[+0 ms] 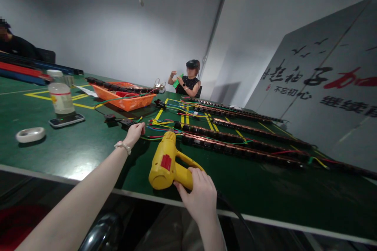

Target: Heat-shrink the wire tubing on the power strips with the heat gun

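Note:
My right hand [202, 194] is wrapped round the handle of a yellow heat gun [165, 160], whose nozzle points away from me toward the wires. My left hand [134, 134] is stretched over the table with its fingers closed at the ends of several coloured wires [156, 137]; what lies between the fingers is too small to make out. The wires run into a long strip of black blocks and copper-coloured bars [224, 146]. Small black connectors [126, 123] lie just beyond my left hand.
An orange basket [129, 103] holding strips and wires stands ahead to the left. A bottle [61, 96], a phone [67, 120] and a white oval case [30, 135] are at left. More strips [259, 131] cross the green table [73, 160]. A person [190, 80] sits opposite, holding something green.

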### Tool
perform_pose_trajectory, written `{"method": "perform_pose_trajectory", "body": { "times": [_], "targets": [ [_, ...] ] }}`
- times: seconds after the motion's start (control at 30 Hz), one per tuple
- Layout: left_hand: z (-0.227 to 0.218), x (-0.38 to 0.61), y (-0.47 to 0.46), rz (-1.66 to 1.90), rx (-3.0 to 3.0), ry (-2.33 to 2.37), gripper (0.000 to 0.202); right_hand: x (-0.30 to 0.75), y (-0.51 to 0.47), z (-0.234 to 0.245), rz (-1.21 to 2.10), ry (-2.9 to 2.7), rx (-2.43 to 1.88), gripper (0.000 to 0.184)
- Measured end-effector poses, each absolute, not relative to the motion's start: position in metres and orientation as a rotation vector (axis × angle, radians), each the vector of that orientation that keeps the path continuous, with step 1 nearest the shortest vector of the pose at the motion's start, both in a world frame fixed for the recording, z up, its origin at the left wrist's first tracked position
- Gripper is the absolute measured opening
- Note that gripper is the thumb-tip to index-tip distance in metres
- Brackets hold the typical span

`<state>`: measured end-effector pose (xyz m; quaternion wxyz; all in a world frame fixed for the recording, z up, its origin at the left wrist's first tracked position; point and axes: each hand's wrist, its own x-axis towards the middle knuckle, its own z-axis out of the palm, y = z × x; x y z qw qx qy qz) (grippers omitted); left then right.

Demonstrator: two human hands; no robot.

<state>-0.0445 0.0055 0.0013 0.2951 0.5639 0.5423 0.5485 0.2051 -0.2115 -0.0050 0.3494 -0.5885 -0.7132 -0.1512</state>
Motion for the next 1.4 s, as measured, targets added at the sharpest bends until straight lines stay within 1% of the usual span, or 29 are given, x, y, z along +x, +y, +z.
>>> {"method": "perform_pose_trajectory", "body": {
  "times": [0.23,0.6,0.83,1.0,1.17,1.4],
  "targets": [
    [-0.003,-0.044,0.006,1.424,1.578,1.555,0.042,0.209,-0.215,-0.002,-0.351,-1.85,-1.619,0.035],
    [0.002,-0.04,-0.002,1.41,1.643,1.647,0.042,0.203,-0.2,0.028,-0.21,-2.044,-1.84,0.031],
    [0.0,-0.04,-0.001,1.342,1.633,1.714,0.044,0.184,-0.199,0.024,-0.261,-2.026,-1.81,0.029],
    [0.002,-0.039,-0.003,1.321,1.675,1.709,0.049,0.157,-0.197,0.021,-0.229,-2.048,-1.728,0.033],
    [0.008,-0.041,-0.003,1.324,1.615,1.659,0.045,0.137,-0.192,0.013,-0.192,-2.051,-1.638,0.04],
    [0.008,-0.042,-0.001,1.345,1.594,1.615,0.045,0.136,-0.19,0.007,-0.245,-2.013,-1.602,0.04]
  ]
}}
